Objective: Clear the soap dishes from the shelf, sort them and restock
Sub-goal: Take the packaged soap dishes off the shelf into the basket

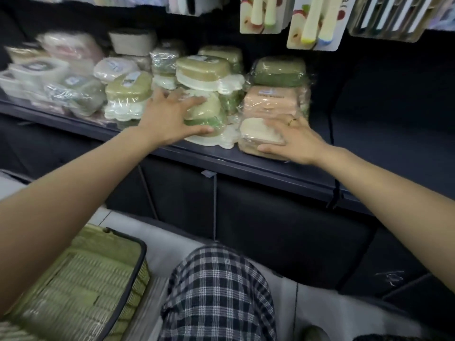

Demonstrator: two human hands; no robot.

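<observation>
Several plastic-wrapped soap dishes stand stacked on a dark shelf [157, 150]. My left hand [170, 119] reaches in with spread fingers and touches a green wrapped soap dish [209, 114] at the shelf's front, thumb under it. My right hand [293, 139], a ring on one finger, lies with straight fingers on a peach and cream wrapped soap dish pack [261, 134]. Above that pack sits a dark green soap dish [279, 71]. An olive soap dish on a white base [204, 72] tops the middle stack.
A green woven basket [81, 286] with a dark rim stands on the floor at lower left. My knee in checked trousers [219, 291] is below centre. Carded utensils [312, 20] hang above the shelf. More pale wrapped dishes [49, 67] fill the left of the shelf.
</observation>
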